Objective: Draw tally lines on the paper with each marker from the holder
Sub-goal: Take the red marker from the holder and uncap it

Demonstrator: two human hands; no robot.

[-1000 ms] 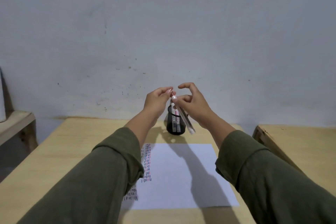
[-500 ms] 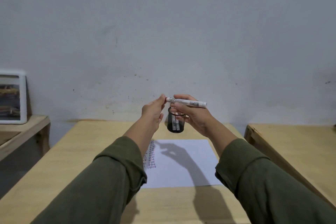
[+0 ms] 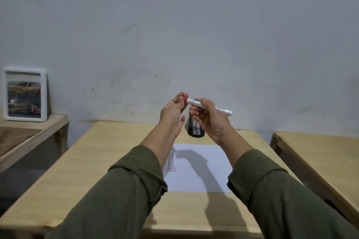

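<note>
My right hand [image 3: 211, 120] grips a white marker [image 3: 223, 110] by its barrel and holds it nearly level above the table. The marker's red cap end [image 3: 186, 100] points left, and the fingertips of my left hand [image 3: 173, 111] pinch it. Behind and below both hands stands the black mesh holder [image 3: 195, 129] with more white markers upright in it. The white paper [image 3: 200, 170] lies flat on the wooden table [image 3: 108, 161] in front of the holder. Columns of short red and dark tally lines [image 3: 171, 162] run down the paper's left part, partly hidden by my left forearm.
A white-framed picture [image 3: 25, 95] leans on the wall on a lower wooden side table [image 3: 29, 137] to the left. A second wooden table [image 3: 320, 159] stands close on the right with a narrow gap between. A grey wall rises right behind the holder.
The marker has swung from a steep tilt to nearly level in my right hand, and my left fingertips have stayed at its cap end. The view has pulled back and shifted left, showing the picture.
</note>
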